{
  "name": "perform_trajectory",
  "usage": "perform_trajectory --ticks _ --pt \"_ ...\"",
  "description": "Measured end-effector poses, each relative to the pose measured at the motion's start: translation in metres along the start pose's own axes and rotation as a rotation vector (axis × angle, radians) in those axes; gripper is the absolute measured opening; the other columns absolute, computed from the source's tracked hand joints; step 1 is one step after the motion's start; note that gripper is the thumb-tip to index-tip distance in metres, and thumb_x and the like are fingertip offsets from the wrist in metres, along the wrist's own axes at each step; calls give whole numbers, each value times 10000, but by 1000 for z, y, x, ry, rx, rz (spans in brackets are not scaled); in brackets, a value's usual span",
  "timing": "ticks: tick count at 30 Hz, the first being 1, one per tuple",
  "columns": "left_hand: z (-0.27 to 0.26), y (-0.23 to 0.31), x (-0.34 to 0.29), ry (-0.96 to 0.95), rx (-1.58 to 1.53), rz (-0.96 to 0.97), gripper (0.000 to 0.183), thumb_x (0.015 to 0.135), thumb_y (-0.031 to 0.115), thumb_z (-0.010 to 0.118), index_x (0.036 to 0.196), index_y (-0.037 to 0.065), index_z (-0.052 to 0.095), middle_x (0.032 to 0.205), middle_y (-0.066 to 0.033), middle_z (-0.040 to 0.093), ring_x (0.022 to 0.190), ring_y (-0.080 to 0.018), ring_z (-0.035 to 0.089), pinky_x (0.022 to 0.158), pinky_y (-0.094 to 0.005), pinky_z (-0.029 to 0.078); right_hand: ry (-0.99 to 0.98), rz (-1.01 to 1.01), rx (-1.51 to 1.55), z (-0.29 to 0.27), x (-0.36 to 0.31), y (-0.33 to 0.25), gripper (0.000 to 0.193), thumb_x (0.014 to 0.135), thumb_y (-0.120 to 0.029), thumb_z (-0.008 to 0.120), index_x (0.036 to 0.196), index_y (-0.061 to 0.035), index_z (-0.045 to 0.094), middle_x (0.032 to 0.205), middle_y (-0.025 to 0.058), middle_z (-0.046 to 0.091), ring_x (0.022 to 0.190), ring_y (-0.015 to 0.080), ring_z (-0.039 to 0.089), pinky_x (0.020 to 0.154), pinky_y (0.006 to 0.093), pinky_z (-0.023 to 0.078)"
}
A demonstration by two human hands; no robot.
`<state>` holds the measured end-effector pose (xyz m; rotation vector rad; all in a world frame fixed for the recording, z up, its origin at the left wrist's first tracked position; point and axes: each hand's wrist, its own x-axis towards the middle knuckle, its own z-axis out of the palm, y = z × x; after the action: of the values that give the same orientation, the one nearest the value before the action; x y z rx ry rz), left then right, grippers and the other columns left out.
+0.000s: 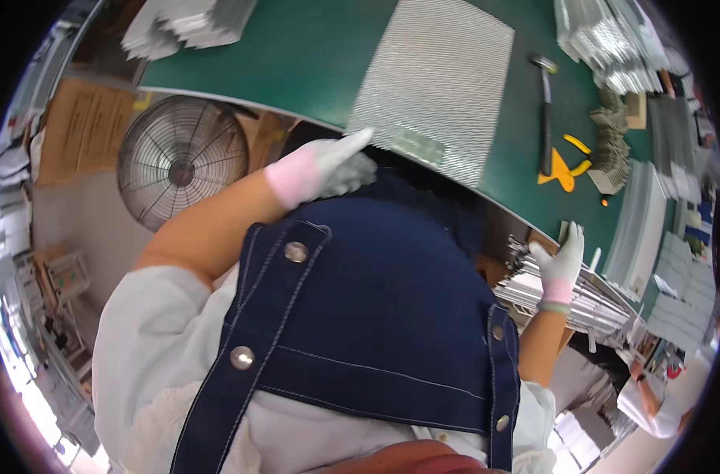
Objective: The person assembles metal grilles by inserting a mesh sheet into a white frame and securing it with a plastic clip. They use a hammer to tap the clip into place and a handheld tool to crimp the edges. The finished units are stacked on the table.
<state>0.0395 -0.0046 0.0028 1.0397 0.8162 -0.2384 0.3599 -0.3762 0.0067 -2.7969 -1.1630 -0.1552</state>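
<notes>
A silver panel with a fine ribbed surface [439,71] lies on the green table, its near end at the table edge. A small clear greenish piece [419,148] rests on that end. My left hand [328,167], in a white glove with a pink cuff, is beside the panel's near left corner. One finger stretches toward the corner; the lower fingers are in shade, apart from it, and I see nothing held. At the table's right front edge, my right hand [561,259], gloved alike, has its fingers stretched and thumb apart, above a stack of metal strips [589,304].
A hammer [546,114] and an orange flat tool [560,171] beside yellow handles [579,154] lie right of the panel. Stacked silver parts [601,39] stand far right, others [190,24] far left. A round fan [182,166] stands left; another person [652,403] is at lower right.
</notes>
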Motion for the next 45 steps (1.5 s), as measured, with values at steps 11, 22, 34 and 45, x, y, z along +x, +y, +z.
perform_trajectory --ticks 11,22,34,45 --pt "20 -15 16 133 -286 106 536 973 480 570 1200 -3 622 1156 -91 648 953 -128 560 822 -277 456 -361 390 1616 3 -25 -201 224 900 -147 683 1060 -5 616 959 72 663 816 128 589 722 268 472" --pt "17 -35 24 122 -490 288 219 959 229 649 1099 61 640 1077 -26 656 998 -130 606 806 -246 464 -1043 569 2409 60 -5 -244 396 963 -61 532 1350 -85 449 1171 144 614 949 254 660 793 385 601" --pt "7 -43 31 15 -522 325 200 931 204 686 1056 51 656 1011 -39 688 911 -116 647 735 -235 512 -971 496 2235 53 -1 -253 399 960 -82 572 1331 -68 428 1143 127 605 944 234 649 789 369 576" --pt "17 -24 5 -6 -94 151 445 926 363 680 1163 -11 634 1033 -104 658 959 -128 585 835 -261 452 -874 493 2124 58 3 -255 317 976 -123 578 1251 25 518 1137 137 628 945 222 640 809 354 549"
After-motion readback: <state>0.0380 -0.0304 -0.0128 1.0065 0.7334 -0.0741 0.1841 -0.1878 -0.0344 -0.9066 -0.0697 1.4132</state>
